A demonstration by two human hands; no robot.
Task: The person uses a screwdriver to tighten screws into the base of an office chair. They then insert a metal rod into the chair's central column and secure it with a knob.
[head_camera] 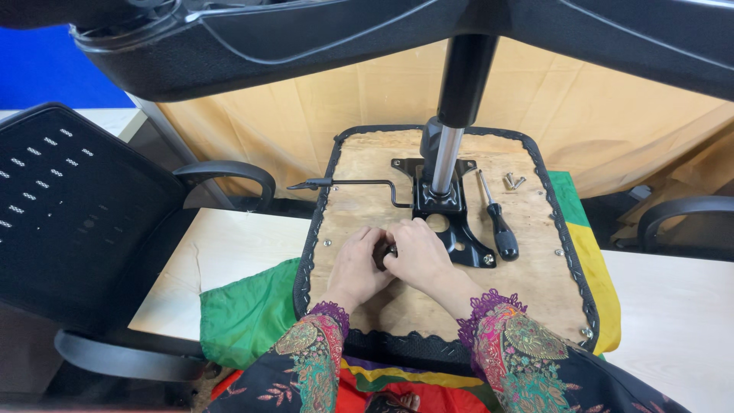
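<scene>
Both hands meet on the underside of an upturned chair seat.

Head view: the left hand (356,268) and right hand (417,256) are curled together around a small dark part (381,255), mostly hidden, beside the black metal bracket (459,237) on the wooden seat base (527,291). The gas cylinder (446,157) stands upright from the bracket. A screwdriver (498,220) lies just right; loose screws (513,181) near it.

gas cylinder (446,157) blocks ahead, screwdriver (498,218) right, bare wood (527,294) near
</scene>
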